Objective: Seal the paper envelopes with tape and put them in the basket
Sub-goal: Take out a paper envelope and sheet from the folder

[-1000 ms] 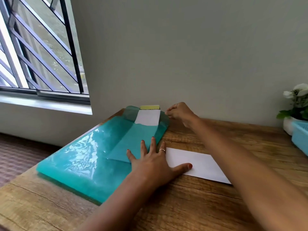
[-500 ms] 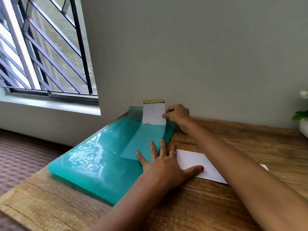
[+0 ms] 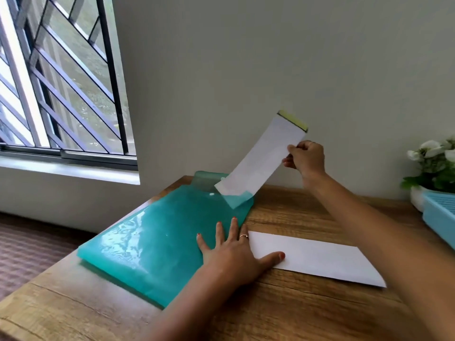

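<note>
My right hand (image 3: 305, 157) pinches a white paper envelope (image 3: 261, 158) with a yellow strip at its top end, holding it tilted in the air; its lower end is still inside the open mouth of a teal plastic folder (image 3: 152, 244). My left hand (image 3: 234, 249) lies flat with spread fingers on the folder's right edge, thumb on a second white envelope (image 3: 317, 257) that lies flat on the wooden table (image 3: 283, 313). The light blue basket (image 3: 440, 215) shows at the right edge.
A white pot of white flowers (image 3: 435, 166) stands behind the basket by the wall. A barred window (image 3: 56, 77) is at the left. The table's left edge drops to the floor beside the folder.
My right hand has pulled the envelope up and to the right, most of the way out of the teal folder. My left hand stays pressed on the folder.
</note>
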